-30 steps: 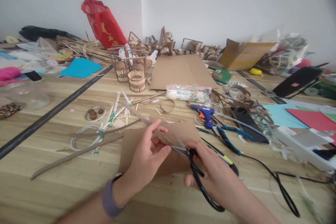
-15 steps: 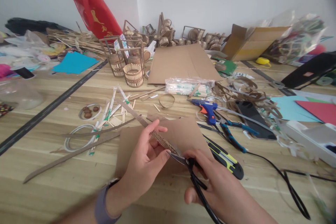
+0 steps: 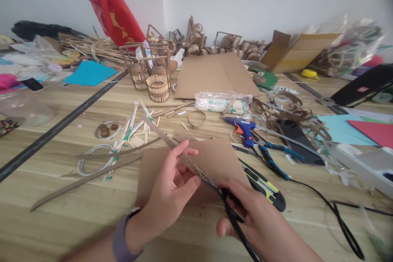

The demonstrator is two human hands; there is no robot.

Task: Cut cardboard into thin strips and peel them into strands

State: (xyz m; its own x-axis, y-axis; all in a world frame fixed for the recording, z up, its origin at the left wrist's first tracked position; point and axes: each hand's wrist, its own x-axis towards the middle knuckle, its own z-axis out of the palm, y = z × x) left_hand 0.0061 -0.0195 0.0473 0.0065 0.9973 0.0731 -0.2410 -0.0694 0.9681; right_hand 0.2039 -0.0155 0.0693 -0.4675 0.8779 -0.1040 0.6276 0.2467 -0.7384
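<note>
A narrow strip of corrugated cardboard [image 3: 162,135] slants up and leftward from my left hand [image 3: 173,190], which pinches it near its lower end. My right hand [image 3: 245,208] grips black-handled scissors [image 3: 235,221]. Their blades meet the strip's lower end, close to my left thumb; whether the blades are fully closed there is hard to see. Beneath both hands lies a brown cardboard sheet [image 3: 221,155] on the wooden table.
A yellow-black utility knife [image 3: 264,186], blue pliers [image 3: 272,161] and a blue glue gun [image 3: 244,129] lie to the right. Small stick-walled baskets [image 3: 158,89] stand behind, left of a larger cardboard sheet [image 3: 215,75]. Loose sticks and tape rolls [image 3: 80,163] are at left.
The scissor blades have turned slightly and sit closer against the strip's lower end. Both hands keep their hold, and the whole view has shifted a little.
</note>
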